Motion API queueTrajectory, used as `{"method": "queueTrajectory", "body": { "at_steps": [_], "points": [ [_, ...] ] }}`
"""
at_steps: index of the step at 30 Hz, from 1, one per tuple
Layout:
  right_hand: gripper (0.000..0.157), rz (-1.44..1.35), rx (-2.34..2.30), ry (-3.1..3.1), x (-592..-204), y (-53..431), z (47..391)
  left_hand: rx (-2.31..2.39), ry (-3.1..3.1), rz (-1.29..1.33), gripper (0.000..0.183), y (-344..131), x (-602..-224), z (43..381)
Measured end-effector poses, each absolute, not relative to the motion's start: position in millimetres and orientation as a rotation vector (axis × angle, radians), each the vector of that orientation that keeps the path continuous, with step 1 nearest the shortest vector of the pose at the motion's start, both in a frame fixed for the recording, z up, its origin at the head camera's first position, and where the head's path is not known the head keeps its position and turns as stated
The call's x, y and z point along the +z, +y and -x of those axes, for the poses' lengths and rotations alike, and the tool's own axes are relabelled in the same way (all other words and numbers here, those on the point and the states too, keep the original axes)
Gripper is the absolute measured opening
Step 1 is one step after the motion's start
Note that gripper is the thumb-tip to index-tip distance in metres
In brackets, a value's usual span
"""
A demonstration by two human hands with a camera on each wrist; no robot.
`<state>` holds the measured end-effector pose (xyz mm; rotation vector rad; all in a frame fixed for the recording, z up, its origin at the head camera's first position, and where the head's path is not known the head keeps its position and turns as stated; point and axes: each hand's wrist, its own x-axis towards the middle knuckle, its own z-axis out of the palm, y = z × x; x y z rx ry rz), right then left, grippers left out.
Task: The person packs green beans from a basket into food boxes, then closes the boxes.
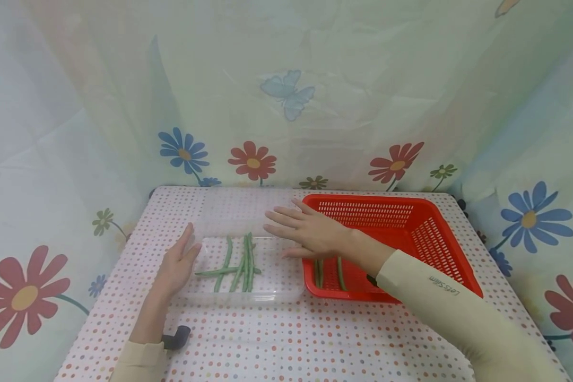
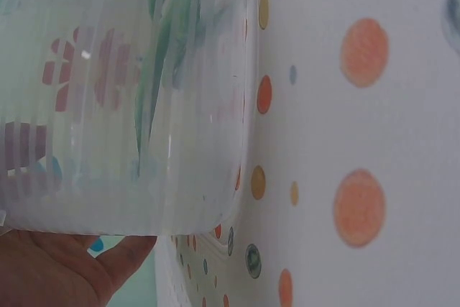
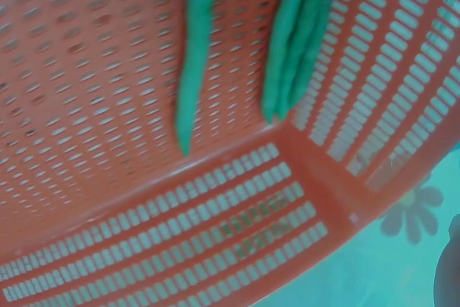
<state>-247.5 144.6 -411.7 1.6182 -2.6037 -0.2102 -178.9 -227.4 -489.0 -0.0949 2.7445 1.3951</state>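
Note:
A clear plastic container [image 1: 277, 296] stands on the table, its raised or folded-back lid [image 1: 234, 209] towards the back. Several green beans [image 1: 248, 265] lie inside, some crossing each other. My left hand [image 1: 174, 265] is at the container's left side, fingers extended; in the left wrist view its fingers [image 2: 128, 260] show right by the ribbed clear wall [image 2: 86, 199]. Over the gap between container and red basket [image 1: 391, 236], my right hand [image 1: 310, 231] hovers palm down with fingers straight and spread, holding nothing. A few green beans [image 3: 194, 62] rest in the basket's near left part.
The slotted red basket takes up the table's right side, next to the container. A dotted cloth covers the table [image 1: 277, 345]. Behind and on both sides hangs a flowered curtain [image 1: 344, 106].

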Motion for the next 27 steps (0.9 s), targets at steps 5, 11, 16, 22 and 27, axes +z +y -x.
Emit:
{"method": "queueTrajectory", "body": {
  "at_steps": [5,11,16,22,27],
  "points": [
    [0.078,-1.575,-0.151,-2.612,-410,161,250,1.398,2.743,0.094,0.064,-228,-490,179],
    [0.078,-1.528,-0.114,-2.645,-410,176,252,1.395,2.744,0.093,0.065,-227,-488,179],
    [0.078,-1.454,-0.091,-2.702,-407,190,255,1.389,2.748,0.100,0.065,-227,-488,179],
    [0.076,-1.445,-0.071,-2.718,-406,206,257,1.387,2.746,0.096,0.065,-228,-489,179],
    [0.078,-1.442,-0.063,-2.724,-406,217,256,1.399,2.735,0.088,0.064,-228,-487,178]
  ]
}}
